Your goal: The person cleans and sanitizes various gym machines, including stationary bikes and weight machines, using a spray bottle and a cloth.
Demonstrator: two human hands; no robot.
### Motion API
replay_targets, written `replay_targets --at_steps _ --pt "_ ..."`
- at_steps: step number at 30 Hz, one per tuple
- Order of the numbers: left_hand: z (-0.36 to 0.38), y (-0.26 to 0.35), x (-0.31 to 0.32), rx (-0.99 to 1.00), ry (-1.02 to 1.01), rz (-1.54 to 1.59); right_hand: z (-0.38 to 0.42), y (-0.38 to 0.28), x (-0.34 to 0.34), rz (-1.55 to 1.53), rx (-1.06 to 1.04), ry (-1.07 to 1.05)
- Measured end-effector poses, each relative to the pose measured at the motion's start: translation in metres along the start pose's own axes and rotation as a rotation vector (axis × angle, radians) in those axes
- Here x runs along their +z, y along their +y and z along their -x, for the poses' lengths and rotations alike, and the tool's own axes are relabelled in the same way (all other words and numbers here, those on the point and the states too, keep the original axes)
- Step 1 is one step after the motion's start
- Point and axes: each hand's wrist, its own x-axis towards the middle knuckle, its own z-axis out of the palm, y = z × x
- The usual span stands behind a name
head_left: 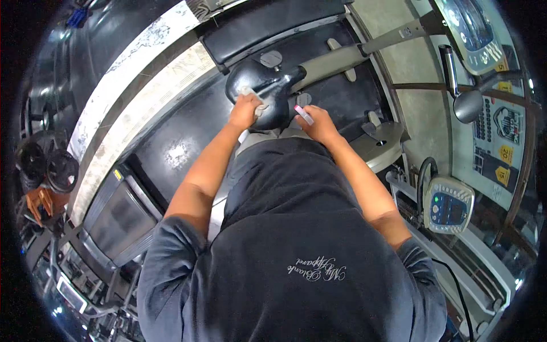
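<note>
A wide black bike saddle (273, 111) lies at the upper middle, its nose toward the beige frame tube (327, 64). On its left part, my left hand (244, 112) presses a crumpled pale cloth (248, 91), with the fingers closed on it. To the right of the saddle, my right hand (321, 124) is closed round a small bottle (303, 114) with a pink top. The bottle is tilted toward the saddle. Part of the saddle's near edge is hidden by my left hand and my shirt.
Exercise machine consoles are at the upper right (470, 34) and right (449, 204). A treadmill (122, 211) stands at the left, near weight plates (61, 170). A power cable (456, 282) hangs at the lower right. A glass-like wall with a poster (504, 128) borders the right side.
</note>
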Motion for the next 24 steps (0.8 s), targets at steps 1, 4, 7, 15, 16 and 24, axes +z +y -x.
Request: replay_targets --at_steps 1,4,7,15,16,24 --pt "0.007 -0.013 0.002 -0.07 0.022 -0.023 0.001 0.001 -0.002 -0.006 -0.002 0.003" --pt "0.003 -0.036 -0.01 -0.295 0.169 0.031 0.001 0.007 -0.006 -0.002 0.003 -0.008" --pt "-0.023 -0.017 0.012 -0.329 0.392 0.068 0.0 0.008 -0.009 -0.05 0.019 -0.021" --pt "-0.016 0.039 0.032 -0.034 0.027 0.05 -0.009 0.013 -0.009 -0.015 -0.001 -0.06" --pt "-0.01 0.026 0.026 -0.029 -0.025 0.019 -0.008 0.016 -0.007 -0.01 -0.004 -0.057" --pt "-0.011 0.034 0.026 -0.249 0.174 -0.11 -0.003 0.031 -0.006 -0.04 0.006 -0.054"
